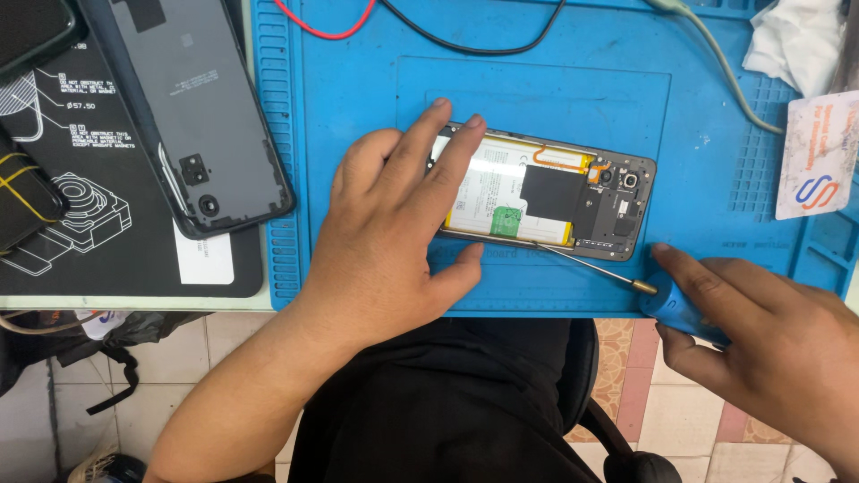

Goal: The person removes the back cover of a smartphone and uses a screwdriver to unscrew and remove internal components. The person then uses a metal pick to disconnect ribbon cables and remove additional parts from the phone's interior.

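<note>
An opened phone (573, 201) lies face down on the blue work mat (573, 98), its white battery, black shield and camera modules exposed. My left hand (394, 233) rests flat over the phone's left end, with the fingers spread across it. My right hand (761, 335) grips a screwdriver (667, 300) with a blue handle at the mat's front edge. The thin metal shaft runs up-left, and its tip touches the phone's lower edge near the battery.
A detached grey back cover (192, 107) lies on a black printed mat (89, 241) at the left. Red and black wires (420, 31) cross the mat's far edge. At the right sit a white tissue (796, 40) and a white card (819, 156).
</note>
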